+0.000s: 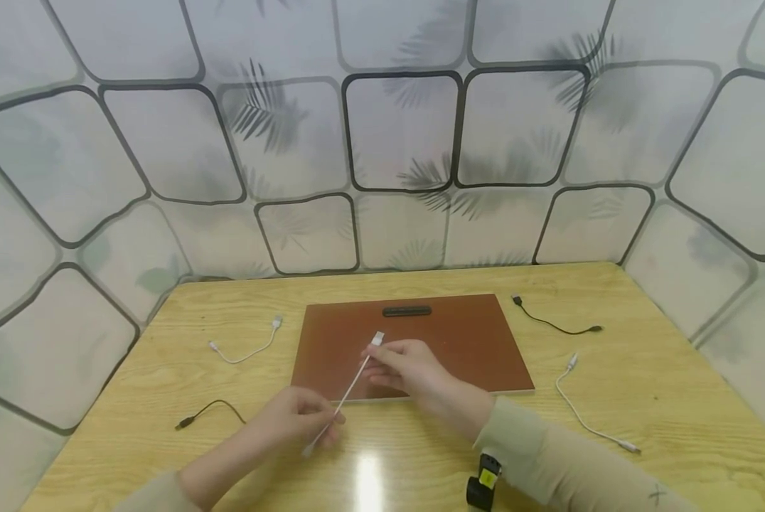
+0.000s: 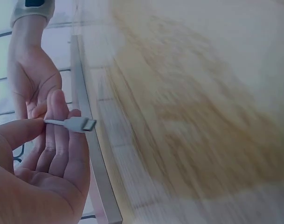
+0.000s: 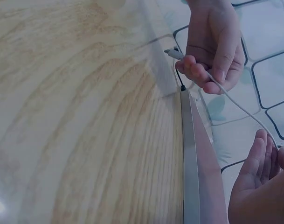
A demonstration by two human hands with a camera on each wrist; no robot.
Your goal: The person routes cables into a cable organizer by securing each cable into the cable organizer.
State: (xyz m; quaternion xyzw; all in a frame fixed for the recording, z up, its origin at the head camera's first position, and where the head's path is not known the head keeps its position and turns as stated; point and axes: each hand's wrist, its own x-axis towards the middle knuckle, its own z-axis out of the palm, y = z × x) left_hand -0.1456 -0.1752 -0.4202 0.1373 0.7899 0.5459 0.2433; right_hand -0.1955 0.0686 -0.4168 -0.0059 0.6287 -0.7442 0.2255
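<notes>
Now 1 white cable spans my 2 hands

My right hand pinches the white cable just below its wide plug, and my left hand pinches it near the other end, where the small plug pokes out past my fingers. The cable runs nearly straight between them, raised, its wide plug over the brown board in the head view. I judge the step in hand to be holding it out by both ends; the next move, I'd say, calls for light pinches close to the plugs, so the cord doesn't twist.

The tabletop is pale, grained wood with glare at the near side. The board lies on it, a dark strip near its far edge. 4 more cables lie around: left, 1 white and 1 black, partly hidden by my arm; right, 1 black and 1 white. Behind and along both sides hangs pale fabric with rounded outlines and leaf prints.
</notes>
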